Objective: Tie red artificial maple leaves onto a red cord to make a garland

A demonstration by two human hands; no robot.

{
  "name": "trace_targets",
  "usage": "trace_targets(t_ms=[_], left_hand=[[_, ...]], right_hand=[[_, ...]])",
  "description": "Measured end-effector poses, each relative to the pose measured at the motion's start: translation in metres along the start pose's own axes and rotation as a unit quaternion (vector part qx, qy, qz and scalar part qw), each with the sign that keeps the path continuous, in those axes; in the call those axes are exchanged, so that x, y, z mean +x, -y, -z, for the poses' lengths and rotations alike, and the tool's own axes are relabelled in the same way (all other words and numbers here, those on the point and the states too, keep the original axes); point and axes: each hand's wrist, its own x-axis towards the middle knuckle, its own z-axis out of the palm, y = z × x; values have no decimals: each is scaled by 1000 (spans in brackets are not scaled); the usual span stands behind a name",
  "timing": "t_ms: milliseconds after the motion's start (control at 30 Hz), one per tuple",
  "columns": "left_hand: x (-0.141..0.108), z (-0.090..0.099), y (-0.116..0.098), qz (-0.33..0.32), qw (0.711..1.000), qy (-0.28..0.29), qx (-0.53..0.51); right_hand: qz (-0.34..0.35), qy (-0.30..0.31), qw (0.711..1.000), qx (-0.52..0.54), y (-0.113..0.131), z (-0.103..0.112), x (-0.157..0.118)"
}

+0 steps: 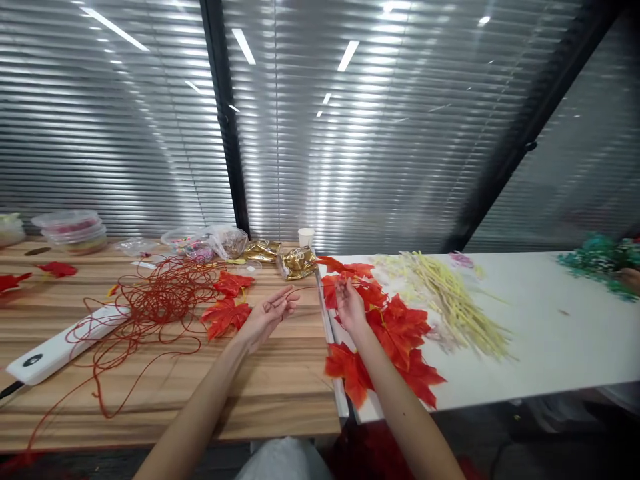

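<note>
A thin red cord (316, 287) runs between my two hands above the table. My left hand (267, 317) is palm up, its fingers closed around one end of that stretch. The fingertips of my right hand (351, 308) pinch the other end over a pile of red artificial maple leaves (397, 327). The leaves straddle the seam between two tables. Two more maple leaves (226, 317) lie left of my left hand, beside a loose tangle of red cord (170, 290).
A white power strip (70, 343) lies partly under the tangle. Gold packets (299, 263), a paper cup (306, 237) and plastic tubs (73, 230) stand along the back. Yellow strips (453, 300) lie on the white table (560, 327); a person's hand (631, 280) is at the far right by green foliage.
</note>
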Motion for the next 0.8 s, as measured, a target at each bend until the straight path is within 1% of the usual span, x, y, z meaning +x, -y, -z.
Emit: trace_targets(t_ms=[67,167,333,433,467,533,667,800], left_hand=[[1,0,1,-16,1000,0,20],[4,1,4,-22,998,-13,56],[10,4,7,-84,993,-47,71],[12,8,8,-100,989,-65,83],[13,10,8,-101,988,-72,93],[14,13,8,-112,982,-99,116],[17,19,7,-145,964,-173,142],[19,23,9,-154,951,-217,158]], right_hand=[[-4,-4,1000,-16,-3,1,1],[-11,-6,998,-53,-12,3,-1],[-39,66,989,-129,-25,2,-14],[-55,91,983,-148,-28,-3,-23],[-51,94,983,-150,-27,-4,-24],[-22,89,986,-141,-25,-8,-26],[56,41,993,-96,-16,-11,-21],[85,21,992,-87,-10,-10,-15]])
